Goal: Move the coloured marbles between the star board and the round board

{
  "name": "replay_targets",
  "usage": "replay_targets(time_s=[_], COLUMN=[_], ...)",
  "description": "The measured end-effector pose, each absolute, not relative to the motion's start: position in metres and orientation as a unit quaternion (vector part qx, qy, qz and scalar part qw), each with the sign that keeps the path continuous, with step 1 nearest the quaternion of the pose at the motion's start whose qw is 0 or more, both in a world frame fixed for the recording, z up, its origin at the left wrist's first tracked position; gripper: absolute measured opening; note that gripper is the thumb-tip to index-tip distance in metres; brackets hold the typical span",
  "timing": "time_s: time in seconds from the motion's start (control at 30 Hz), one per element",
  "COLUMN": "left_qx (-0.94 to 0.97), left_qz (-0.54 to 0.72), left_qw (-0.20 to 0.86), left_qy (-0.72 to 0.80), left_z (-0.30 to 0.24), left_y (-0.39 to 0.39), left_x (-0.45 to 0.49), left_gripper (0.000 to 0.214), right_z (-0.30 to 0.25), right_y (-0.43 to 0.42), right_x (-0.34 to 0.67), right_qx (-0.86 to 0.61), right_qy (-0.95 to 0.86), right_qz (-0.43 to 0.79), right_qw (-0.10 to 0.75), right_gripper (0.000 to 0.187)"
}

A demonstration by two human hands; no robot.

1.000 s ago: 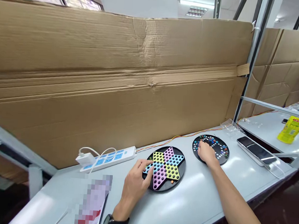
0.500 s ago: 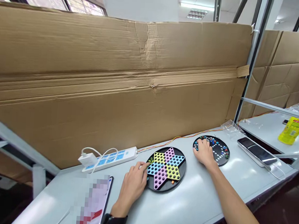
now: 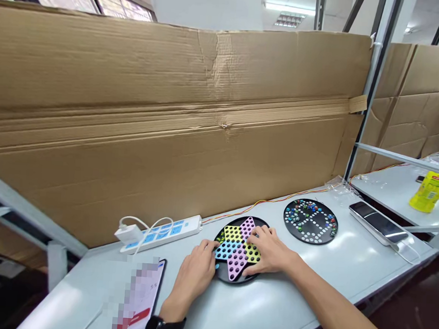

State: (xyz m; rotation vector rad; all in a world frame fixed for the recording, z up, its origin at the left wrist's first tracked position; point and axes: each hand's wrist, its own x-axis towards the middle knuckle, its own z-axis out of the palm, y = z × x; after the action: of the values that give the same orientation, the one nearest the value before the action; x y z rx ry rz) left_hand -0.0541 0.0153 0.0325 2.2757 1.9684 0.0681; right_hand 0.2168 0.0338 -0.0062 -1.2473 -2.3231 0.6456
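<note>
A round black Chinese checkers board (image 3: 237,280) lies on the table, with a star-shaped panel (image 3: 236,260) of pink, yellow and blue points full of holes. My left hand (image 3: 196,268) grips the board's left rim, fingertips beside small yellow-green pieces (image 3: 221,236). My right hand (image 3: 269,252) reaches over the right side, its thumb and fingers closed about the star panel and covering its right points. To the right lies a second round black board (image 3: 309,222), with white dots and many coloured marbles; neither hand touches it.
A white power strip (image 3: 181,228) with a plugged-in charger (image 3: 127,233) lies behind my left hand. Near my left wrist is a tablet (image 3: 146,294), partly blurred out. A phone (image 3: 377,221) rests at the right. Cardboard (image 3: 166,171) walls off the table's back; a metal post (image 3: 367,94) stands right.
My right hand has left the marble board and come left onto the star board. The star panel has turned slightly. My left hand remains at the rim.
</note>
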Motion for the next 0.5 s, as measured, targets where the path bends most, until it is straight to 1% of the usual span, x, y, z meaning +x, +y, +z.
replay_targets(time_s=[0.07, 0.23, 0.4, 0.5], left_qx=[0.754, 0.739, 0.752, 0.744], left_qz=[0.035, 0.080, 0.086, 0.077], left_qw=[0.083, 0.122, 0.093, 0.095], left_qy=[0.651, 0.658, 0.647, 0.657], left_z=[0.034, 0.031, 0.024, 0.020], left_y=[0.016, 0.018, 0.021, 0.022], left_x=[-0.058, -0.068, -0.070, -0.071], left_gripper=[0.049, 0.041, 0.045, 0.045], right_z=[-0.006, 0.000, 0.006, 0.006], right_y=[0.033, 0.031, 0.029, 0.030], right_x=[0.218, 0.222, 0.222, 0.221], right_qx=[-0.450, -0.450, -0.452, -0.448], right_qy=[-0.836, -0.819, -0.799, -0.790], right_qz=[0.236, 0.270, 0.297, 0.313], right_qw=[0.208, 0.232, 0.262, 0.277], right_gripper=[0.083, 0.070, 0.054, 0.046])
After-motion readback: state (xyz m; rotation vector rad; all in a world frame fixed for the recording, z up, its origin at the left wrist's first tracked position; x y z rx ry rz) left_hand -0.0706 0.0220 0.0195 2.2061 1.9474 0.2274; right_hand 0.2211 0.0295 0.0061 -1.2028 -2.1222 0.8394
